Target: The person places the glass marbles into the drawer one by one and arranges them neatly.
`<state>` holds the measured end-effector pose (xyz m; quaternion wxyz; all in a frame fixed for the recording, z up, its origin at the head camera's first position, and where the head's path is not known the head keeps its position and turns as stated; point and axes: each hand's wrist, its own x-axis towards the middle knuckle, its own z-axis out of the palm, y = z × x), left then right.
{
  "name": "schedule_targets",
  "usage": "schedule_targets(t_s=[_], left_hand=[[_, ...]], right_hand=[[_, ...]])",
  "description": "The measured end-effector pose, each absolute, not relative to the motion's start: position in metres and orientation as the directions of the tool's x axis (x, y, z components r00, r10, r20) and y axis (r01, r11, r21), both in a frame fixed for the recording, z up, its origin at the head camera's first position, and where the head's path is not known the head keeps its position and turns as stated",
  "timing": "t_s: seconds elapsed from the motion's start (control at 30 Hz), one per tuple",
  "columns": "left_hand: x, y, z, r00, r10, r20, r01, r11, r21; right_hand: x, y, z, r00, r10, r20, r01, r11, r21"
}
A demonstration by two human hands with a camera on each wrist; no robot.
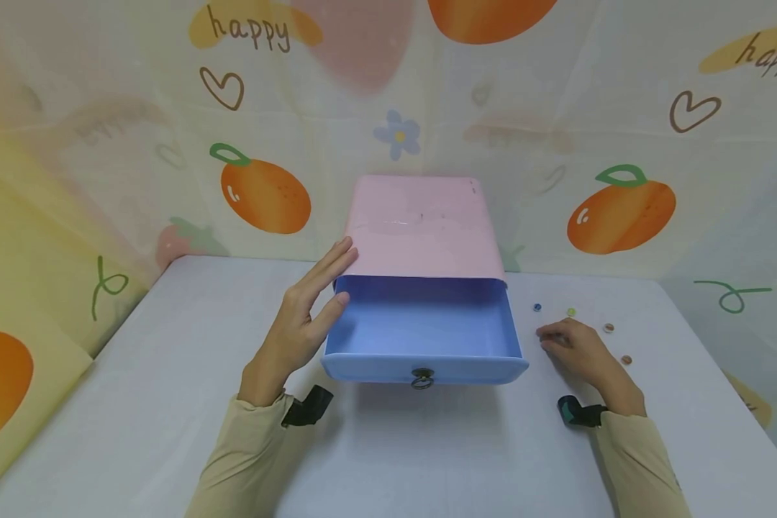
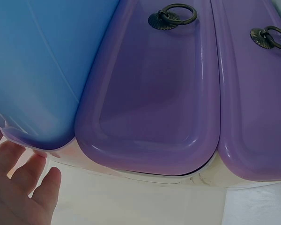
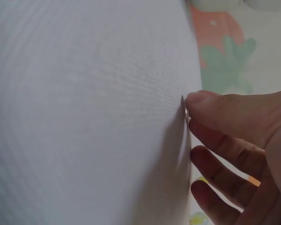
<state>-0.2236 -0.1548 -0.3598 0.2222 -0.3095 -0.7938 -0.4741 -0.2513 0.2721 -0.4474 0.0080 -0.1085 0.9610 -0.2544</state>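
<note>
A small pink drawer cabinet [image 1: 424, 226] stands on the table with its blue drawer [image 1: 424, 368] pulled out. My left hand [image 1: 298, 316] rests along the cabinet's left side, fingers extended and thumb near the drawer's side. In the left wrist view, the left fingers [image 2: 25, 173] touch the casing edge beside the blue drawer. To the right of the drawer, my right hand [image 1: 576, 349] is down at the tabletop. Its thumb [image 3: 201, 101] and forefinger come together around a tiny pale thing, probably a bead, mostly hidden by the fingertips.
Around the right hand lie a blue bead [image 1: 537, 307], a yellow-green bead [image 1: 571, 312] and two brownish beads [image 1: 609, 328]. Two purple drawer fronts [image 2: 154, 84] with ring pulls show beneath the blue drawer. A printed cloth [image 1: 395, 93] hangs close behind the cabinet.
</note>
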Motion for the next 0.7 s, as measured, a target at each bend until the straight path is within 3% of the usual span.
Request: schedule_targets(t_s=[0.7], left_hand=[[-0.224,-0.156,-0.359,-0.713,0.301,0.633,0.699,0.366,0.614]], right_hand=[[-0.246,0.269,-0.436,-0.985,-0.171,-0.002,-0.142,0.824,-0.549]])
